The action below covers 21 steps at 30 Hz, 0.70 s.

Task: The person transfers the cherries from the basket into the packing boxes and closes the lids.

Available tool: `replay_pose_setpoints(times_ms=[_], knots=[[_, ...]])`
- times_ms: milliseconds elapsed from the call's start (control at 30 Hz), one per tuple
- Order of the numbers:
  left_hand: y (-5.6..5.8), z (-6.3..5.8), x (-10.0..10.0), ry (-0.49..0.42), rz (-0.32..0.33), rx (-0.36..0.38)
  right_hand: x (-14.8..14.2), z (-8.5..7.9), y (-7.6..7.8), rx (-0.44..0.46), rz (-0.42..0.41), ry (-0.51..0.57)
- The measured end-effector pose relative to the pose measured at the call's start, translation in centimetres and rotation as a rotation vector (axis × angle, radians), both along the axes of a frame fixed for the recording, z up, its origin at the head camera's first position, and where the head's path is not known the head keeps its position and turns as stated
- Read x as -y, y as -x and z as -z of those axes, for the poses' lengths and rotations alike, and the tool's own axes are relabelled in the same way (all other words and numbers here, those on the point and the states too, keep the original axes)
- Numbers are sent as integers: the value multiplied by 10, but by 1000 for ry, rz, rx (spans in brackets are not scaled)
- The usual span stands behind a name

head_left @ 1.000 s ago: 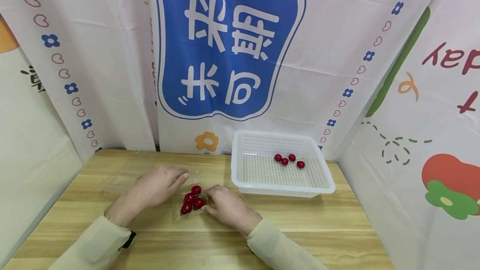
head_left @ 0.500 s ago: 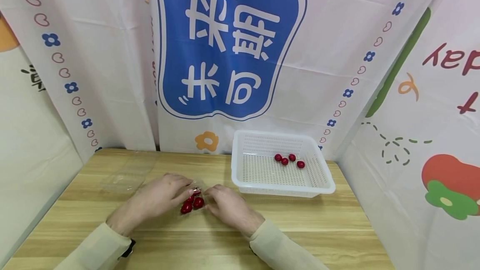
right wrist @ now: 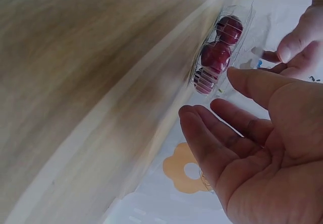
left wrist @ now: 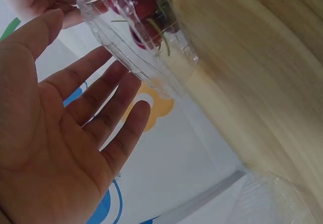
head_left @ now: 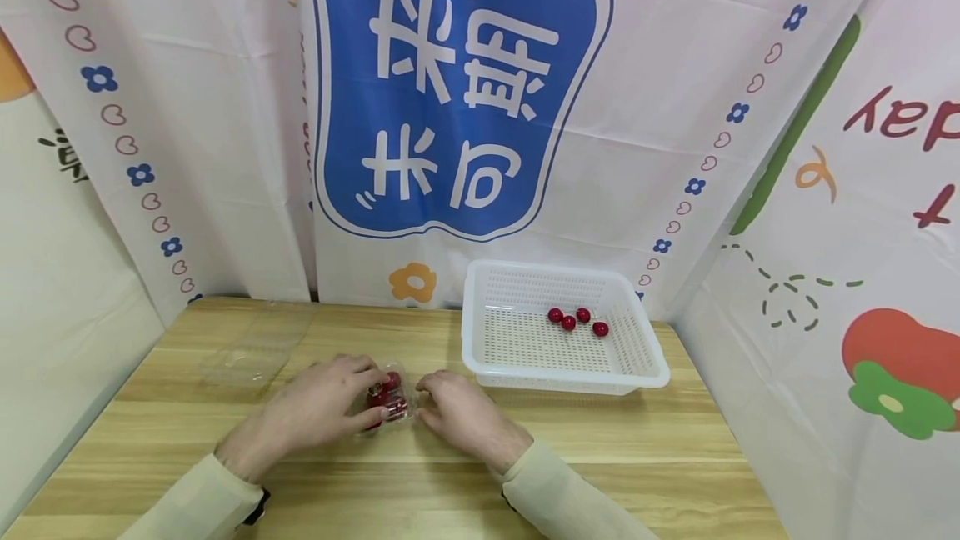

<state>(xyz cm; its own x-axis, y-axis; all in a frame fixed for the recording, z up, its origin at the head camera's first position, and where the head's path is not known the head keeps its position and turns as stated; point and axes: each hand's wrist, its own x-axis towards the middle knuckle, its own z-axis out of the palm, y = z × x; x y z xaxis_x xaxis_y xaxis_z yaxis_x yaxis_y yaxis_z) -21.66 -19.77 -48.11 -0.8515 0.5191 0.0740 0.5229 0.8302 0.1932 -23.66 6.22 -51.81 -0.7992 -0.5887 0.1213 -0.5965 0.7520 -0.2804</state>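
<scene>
A small clear plastic clamshell box (head_left: 406,409) with red cherries (right wrist: 216,56) inside stands on the wooden table. Its lid is folded down over the fruit. My left hand (head_left: 318,407) reaches over the box from the left, its fairly straight fingers right at the lid's edge in the left wrist view, and hides part of the box in the head view. My right hand (head_left: 470,422) is close by the box's right side, fingers loosely bent, with a gap between fingertips and plastic in the right wrist view. Thin green stems (left wrist: 160,35) show through the plastic.
To the right at the back stands a white perforated basket (head_left: 491,369) with several cherries (head_left: 568,322) in it. Other clear plastic packaging (head_left: 251,352) lies at the table's back left. A printed cloth (head_left: 225,148) hangs behind the table.
My left hand has come right and down over the cherries, and the clear lid now covers them. The right hand has moved slightly right and stays beside the box.
</scene>
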Motion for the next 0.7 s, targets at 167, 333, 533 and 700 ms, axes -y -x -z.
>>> replay_pose_setpoints(times_ms=[167, 333, 533, 700], knots=[[-1, 5, 0, 18, 0, -12, 0, 1, 1, -5, -5, 19], [-1, 8, 1, 12, 16, -29, 1, 0, 1, 54, 5, 57], [-1, 11, 1, 4, 8, 11, 3, 0, 1, 273, 39, 185], [0, 12, 1, -5, 16, 17, 5, 2, 1, 523, 91, 371]])
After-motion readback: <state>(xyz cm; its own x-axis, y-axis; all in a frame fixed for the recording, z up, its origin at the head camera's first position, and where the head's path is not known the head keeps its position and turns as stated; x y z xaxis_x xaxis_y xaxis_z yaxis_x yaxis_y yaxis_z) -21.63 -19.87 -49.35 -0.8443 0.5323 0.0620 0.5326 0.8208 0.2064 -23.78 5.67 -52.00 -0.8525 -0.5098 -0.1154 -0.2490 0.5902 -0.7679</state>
